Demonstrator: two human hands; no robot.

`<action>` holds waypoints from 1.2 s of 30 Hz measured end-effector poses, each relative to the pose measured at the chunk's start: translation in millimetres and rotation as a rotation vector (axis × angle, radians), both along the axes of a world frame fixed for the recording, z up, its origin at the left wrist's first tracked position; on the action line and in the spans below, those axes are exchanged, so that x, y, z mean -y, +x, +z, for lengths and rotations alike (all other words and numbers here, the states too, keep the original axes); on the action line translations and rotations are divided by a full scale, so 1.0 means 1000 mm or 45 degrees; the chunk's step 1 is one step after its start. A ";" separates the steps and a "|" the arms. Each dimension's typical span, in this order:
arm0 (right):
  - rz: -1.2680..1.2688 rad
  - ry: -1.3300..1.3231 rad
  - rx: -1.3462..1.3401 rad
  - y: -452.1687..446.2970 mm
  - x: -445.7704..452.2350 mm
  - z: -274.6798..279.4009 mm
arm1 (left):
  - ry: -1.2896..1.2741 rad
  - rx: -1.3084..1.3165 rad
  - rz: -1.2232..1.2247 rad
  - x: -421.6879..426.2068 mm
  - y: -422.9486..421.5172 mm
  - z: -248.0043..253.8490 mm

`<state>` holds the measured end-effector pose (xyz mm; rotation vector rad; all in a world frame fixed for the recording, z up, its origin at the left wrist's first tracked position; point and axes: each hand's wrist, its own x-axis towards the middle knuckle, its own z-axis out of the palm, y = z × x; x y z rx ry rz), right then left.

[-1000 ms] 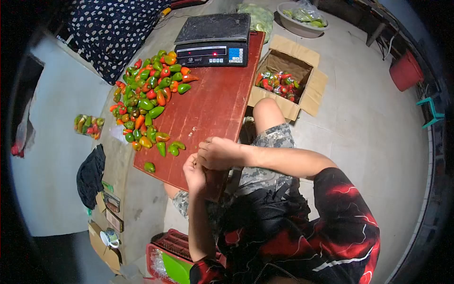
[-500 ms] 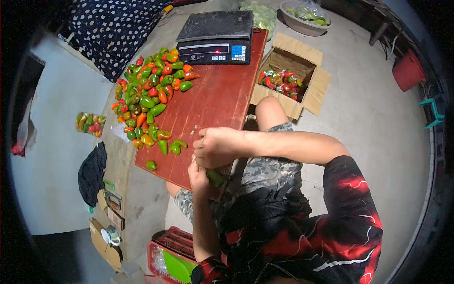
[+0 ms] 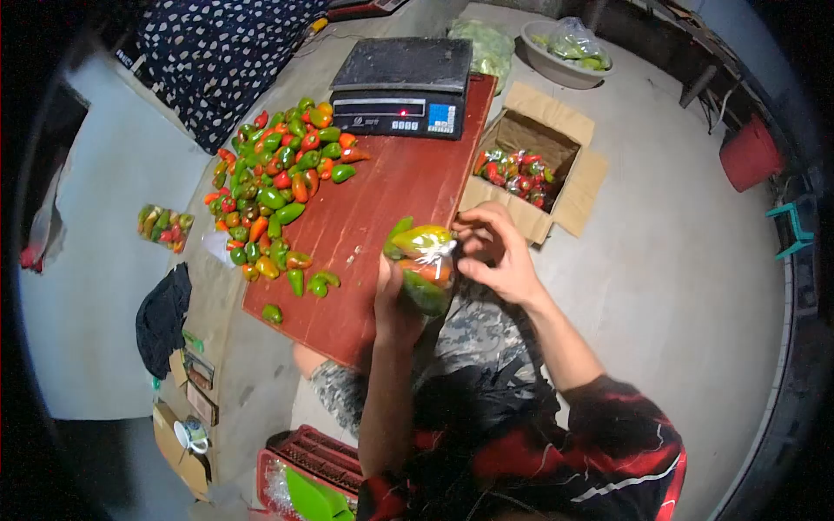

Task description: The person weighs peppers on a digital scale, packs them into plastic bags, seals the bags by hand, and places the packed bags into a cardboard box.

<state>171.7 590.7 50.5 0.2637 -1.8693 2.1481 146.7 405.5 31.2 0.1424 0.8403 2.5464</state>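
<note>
A clear plastic bag of peppers (image 3: 427, 271), with green, yellow and orange ones showing through the shiny film, is held up over the near edge of the red table. My left hand (image 3: 397, 304) grips it from the left side, its fingers mostly hidden behind the bag. My right hand (image 3: 501, 256) is at the bag's right edge, thumb and fingers curved and apart; whether the fingertips touch the film I cannot tell. Loose red, green and orange peppers (image 3: 276, 174) lie heaped on the table's left side, with a few strays nearer me.
A black digital scale (image 3: 402, 87) stands at the far end of the red table (image 3: 373, 204). Beside it on the floor, an open cardboard box (image 3: 521, 100) contains bagged peppers. A red crate (image 3: 321, 447) sits near my left, and a white basin (image 3: 565, 68) lies farther back.
My hands were together low at the table edge; now they are apart. The pepper bag has come up into view in my left hand, and my right hand has moved right.
</note>
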 end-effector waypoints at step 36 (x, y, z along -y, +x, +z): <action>-0.503 0.802 0.937 -0.251 -0.202 -0.277 | -1.436 0.861 1.058 0.346 0.068 -0.106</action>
